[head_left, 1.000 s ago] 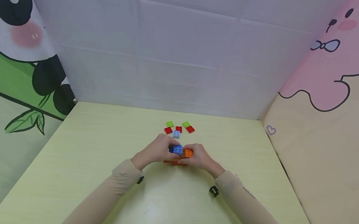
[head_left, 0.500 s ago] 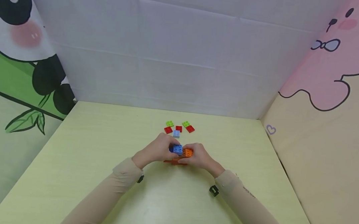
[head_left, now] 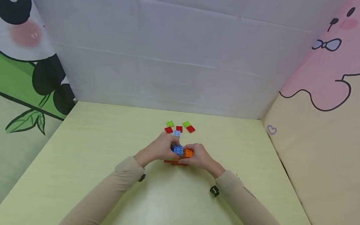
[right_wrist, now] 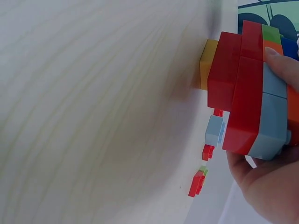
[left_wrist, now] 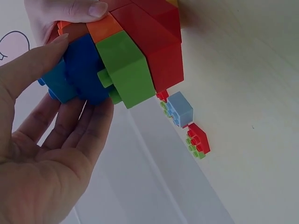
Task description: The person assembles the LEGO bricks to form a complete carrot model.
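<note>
Both hands hold a built-up stack of toy bricks at the table's middle. In the head view my left hand (head_left: 158,147) grips blue bricks (head_left: 178,150) at the stack's top left. In the left wrist view, its thumb and fingers reach around the dark blue brick (left_wrist: 86,70), beside a green brick (left_wrist: 126,70). My right hand (head_left: 200,157) grips the stack's right side by an orange brick (head_left: 189,153). The right wrist view shows light blue bricks (right_wrist: 268,123) under its grasp, over red bricks (right_wrist: 245,105) and a yellow brick (right_wrist: 208,65). Palms and fingers hide part of the stack.
Behind the stack lie a light blue brick (head_left: 177,133), several red bricks (head_left: 191,129) and two lime green bricks (head_left: 170,124). A white cloth wall (head_left: 181,75) rises at the table's (head_left: 107,129) far edge, with printed panels at either side.
My left hand has shifted slightly around the blue bricks, its back a little farther forward. The right hand and the loose bricks stay as they were.
</note>
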{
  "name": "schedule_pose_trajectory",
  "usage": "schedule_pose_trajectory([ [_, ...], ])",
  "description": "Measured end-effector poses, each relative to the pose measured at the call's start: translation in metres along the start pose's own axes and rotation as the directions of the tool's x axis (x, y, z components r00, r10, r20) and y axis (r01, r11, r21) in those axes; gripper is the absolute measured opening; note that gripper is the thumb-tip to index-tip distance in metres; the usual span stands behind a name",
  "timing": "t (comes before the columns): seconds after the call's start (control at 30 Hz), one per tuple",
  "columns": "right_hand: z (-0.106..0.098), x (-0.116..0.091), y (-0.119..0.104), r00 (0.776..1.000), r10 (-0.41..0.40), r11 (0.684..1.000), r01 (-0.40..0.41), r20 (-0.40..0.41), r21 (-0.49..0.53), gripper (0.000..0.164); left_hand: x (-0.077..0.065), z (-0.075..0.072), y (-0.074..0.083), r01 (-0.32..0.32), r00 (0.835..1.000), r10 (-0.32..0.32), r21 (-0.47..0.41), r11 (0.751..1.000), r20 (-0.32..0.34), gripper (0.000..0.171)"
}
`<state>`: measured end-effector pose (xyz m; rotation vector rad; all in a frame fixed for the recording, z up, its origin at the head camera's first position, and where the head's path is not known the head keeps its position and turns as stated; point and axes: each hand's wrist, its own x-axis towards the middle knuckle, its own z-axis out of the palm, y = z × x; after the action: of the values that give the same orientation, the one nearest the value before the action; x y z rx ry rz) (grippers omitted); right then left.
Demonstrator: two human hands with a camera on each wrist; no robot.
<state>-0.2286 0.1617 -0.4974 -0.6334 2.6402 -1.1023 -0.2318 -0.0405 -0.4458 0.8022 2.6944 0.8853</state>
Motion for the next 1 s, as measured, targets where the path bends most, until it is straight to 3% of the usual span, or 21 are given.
schedule_pose_trajectory([
  [0.43,-0.001,0.0,-0.003,1.0,0.014,1.0,-0.014,-0.01,-0.011,0.041,0.0,0.003,-0.001,0.057,0.998,-0.058,-0.096,0.994,-0.01,0.028],
  [0.73,0.003,-0.001,-0.003,0.999,0.035,0.998,-0.035,-0.007,0.042,0.041,-0.005,0.014,-0.013,0.108,0.992,-0.119,-0.224,0.969,-0.038,0.029],
  [0.9,0.002,-0.001,-0.002,0.999,0.032,0.998,-0.032,0.005,0.045,0.04,-0.008,0.018,-0.017,0.081,0.994,-0.096,-0.218,0.973,-0.057,0.031],
  [1.0,-0.003,-0.001,-0.002,0.999,-0.003,1.0,0.002,0.053,0.025,0.045,-0.009,0.019,-0.017,0.064,0.995,-0.08,-0.216,0.974,-0.063,0.032],
])
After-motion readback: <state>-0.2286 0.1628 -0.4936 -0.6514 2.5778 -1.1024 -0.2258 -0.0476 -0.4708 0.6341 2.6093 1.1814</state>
